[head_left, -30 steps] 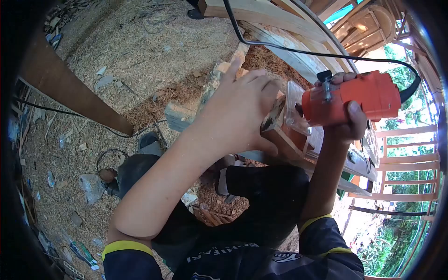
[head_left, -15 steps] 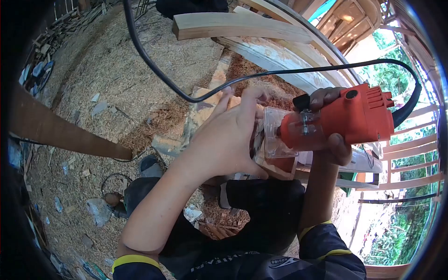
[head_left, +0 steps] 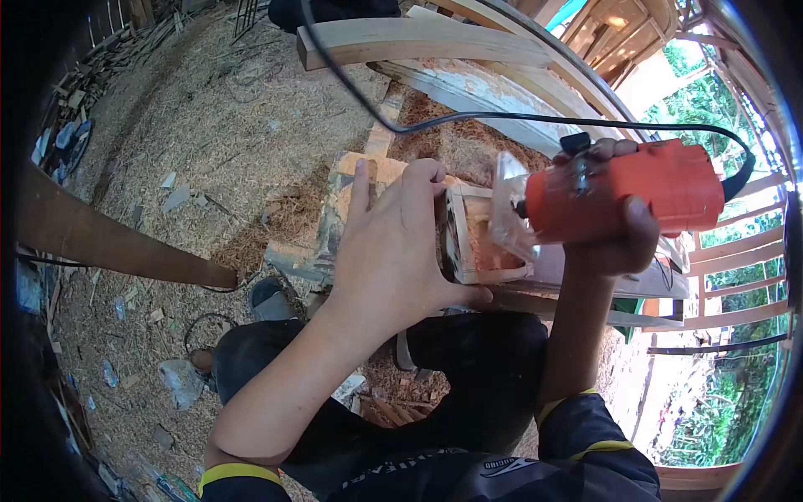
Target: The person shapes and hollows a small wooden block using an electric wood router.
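Observation:
A red trim router [head_left: 623,191] with a clear plastic base is gripped by my right hand [head_left: 623,238], fingers and thumb wrapped around its body. The router lies sideways, its base tilted over the right part of a small rectangular wooden frame [head_left: 456,238]. I cannot tell whether the base touches the wood. My left hand [head_left: 389,238] clasps the left end of that frame, thumb along the near side and fingers toward the far side. The palm hides part of that end. From the router's back runs a black cord [head_left: 519,119].
Curved wooden beams [head_left: 427,42] lie beyond the frame. A worn wooden block [head_left: 339,226] is left of my left hand. A brown timber [head_left: 117,226] slants in from the left. Shavings cover the ground [head_left: 226,134]. Slatted wood [head_left: 744,276] stands at right.
The router has moved right and tilted, uncovering more of the wooden frame. My left hand has shifted slightly left, still at the frame's end. The cord has swung with the router.

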